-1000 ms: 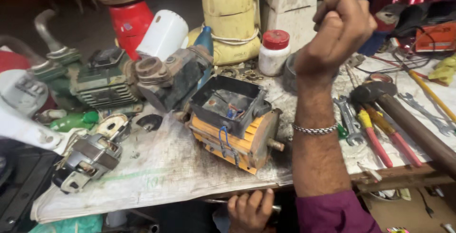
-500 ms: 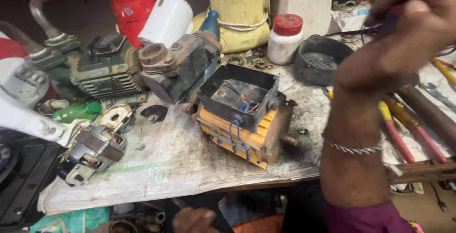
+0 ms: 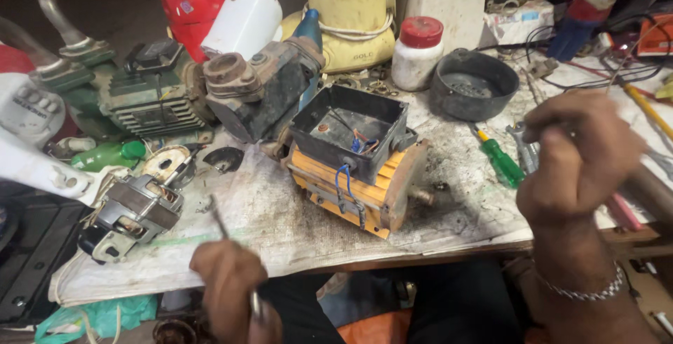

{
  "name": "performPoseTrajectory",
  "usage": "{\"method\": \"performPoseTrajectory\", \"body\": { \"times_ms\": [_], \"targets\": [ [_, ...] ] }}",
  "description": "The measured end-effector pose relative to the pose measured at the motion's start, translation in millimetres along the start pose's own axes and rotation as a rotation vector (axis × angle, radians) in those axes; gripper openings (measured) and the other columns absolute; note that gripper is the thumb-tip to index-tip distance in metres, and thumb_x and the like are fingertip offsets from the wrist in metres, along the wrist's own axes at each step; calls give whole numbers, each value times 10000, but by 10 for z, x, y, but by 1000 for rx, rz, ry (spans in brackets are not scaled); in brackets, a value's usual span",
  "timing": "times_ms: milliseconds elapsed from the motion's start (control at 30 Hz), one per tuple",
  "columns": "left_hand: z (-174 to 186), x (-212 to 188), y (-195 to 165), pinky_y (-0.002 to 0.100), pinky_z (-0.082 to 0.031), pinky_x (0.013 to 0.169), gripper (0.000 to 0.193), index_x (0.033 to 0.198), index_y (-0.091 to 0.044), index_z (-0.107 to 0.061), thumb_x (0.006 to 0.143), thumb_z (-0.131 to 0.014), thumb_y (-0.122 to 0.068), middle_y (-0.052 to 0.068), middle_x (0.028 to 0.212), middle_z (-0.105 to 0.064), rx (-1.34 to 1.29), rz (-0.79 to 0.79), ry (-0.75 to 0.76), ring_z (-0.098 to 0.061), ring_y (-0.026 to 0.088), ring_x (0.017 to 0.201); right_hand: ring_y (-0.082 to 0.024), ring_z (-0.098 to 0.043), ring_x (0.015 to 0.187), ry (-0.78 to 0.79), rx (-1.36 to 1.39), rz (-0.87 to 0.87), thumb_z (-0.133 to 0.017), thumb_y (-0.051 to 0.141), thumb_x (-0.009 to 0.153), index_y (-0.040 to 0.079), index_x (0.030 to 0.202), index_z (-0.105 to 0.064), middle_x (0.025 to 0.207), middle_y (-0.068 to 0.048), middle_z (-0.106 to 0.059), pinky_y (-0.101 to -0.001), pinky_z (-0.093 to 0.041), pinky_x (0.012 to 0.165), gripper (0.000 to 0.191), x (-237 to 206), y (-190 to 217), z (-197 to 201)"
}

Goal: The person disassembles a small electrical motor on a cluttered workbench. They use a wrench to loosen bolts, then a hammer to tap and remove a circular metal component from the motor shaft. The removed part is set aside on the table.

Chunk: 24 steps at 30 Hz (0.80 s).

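An orange electric motor lies on the dirty paper-covered bench, with an open black terminal box on top and blue wires showing. My left hand is at the bench's front edge, closed on a thin metal rod whose tip points up over the paper, left of the motor. My right hand hovers to the right of the motor, above the tools, its fingers curled into a fist. Nothing shows inside it. A metal bracelet is on that wrist.
A dark pump body and a green engine stand behind the motor. A small silver motor lies at left. A black round pan, a red-lidded white jar and a green screwdriver are at right.
My left hand came up from below the bench edge with the thin rod. My right hand dropped from a raised fist to the right of the motor.
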<state>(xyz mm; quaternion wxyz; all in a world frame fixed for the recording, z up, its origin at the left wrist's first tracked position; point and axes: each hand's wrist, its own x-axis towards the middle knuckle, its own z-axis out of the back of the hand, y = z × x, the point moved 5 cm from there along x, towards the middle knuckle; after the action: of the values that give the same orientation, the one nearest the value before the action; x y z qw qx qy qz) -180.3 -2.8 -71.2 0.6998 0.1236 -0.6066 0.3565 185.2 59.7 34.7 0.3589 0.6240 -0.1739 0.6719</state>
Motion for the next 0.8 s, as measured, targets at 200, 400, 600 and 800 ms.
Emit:
{"method": "performPoseTrajectory", "body": {
  "times_ms": [200, 400, 600, 800],
  "targets": [
    [-325, 285, 378, 521, -309, 1055, 293, 988, -12, -590, 697, -561, -24, 186, 1135, -559, 92, 175, 384, -426, 420, 1224, -237, -672, 803, 585, -37, -128, -673, 184, 895, 46, 894, -713, 836, -87, -706, -364, -470, 763, 144, -118, -54, -369],
    [-389, 282, 664, 499, -367, 1066, 307, 1030, -15, -602, 727, -558, 1, 186, 1196, -547, 143, 295, 541, -447, 405, 1289, -273, -626, 740, 707, -206, -37, -784, 291, 793, 70, 896, -682, 774, -74, -647, -413, -418, 707, 264, -389, 146, -598],
    [-447, 282, 699, 473, -356, 1046, 402, 1067, -80, -682, 704, -547, 27, 144, 1284, -587, 164, 340, 591, -468, 363, 1271, -286, -600, 766, 599, -212, 52, -734, 226, 851, 47, 981, -656, 816, -82, -614, -425, -421, 748, 234, -542, 109, -644],
    [-428, 260, 620, 490, -286, 1041, 466, 1046, -114, -690, 609, -572, -1, 81, 1273, -625, 232, 249, 474, -473, 333, 1274, -294, -583, 711, 594, -126, -79, -699, 194, 894, 53, 870, -643, 763, -101, -610, -428, -427, 701, 154, -731, -33, -693]
  ]
}}
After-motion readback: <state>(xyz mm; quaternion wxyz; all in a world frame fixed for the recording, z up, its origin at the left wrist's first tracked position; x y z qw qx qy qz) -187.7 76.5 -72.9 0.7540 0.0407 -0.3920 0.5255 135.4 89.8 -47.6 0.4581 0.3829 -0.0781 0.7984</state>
